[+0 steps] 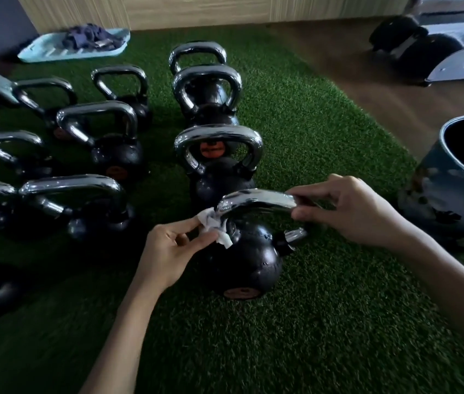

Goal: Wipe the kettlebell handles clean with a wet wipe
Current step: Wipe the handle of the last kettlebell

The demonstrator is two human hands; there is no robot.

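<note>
Head view: the left hand [168, 245] pinches a crumpled white wipe [214, 226] between thumb and fingertips and presses it against the left bend of the chrome handle [256, 198] of the nearest kettlebell [246, 261]. The right hand [347, 213] grips the right end of the same handle, thumb below the bar and fingers curled over it. This kettlebell, black with an orange mark low on its front, sits on green turf [310, 331], in the near half and closer to the turf's right edge than to its left. Directly behind it three more kettlebells [219, 169] stand in a line running toward the far edge, each with a bright chrome handle. A further group of kettlebells [102, 143] occupies the left side of the turf, in rough rows; those at the left edge are partly cut off by the frame. At the far left corner lies a pale blue tray [40, 52] carrying a dark bundle of cloth [88, 36]. A dark bucket [449, 183] with an open top stands at the right edge of the turf, where the wooden floor [367, 89] begins.
</note>
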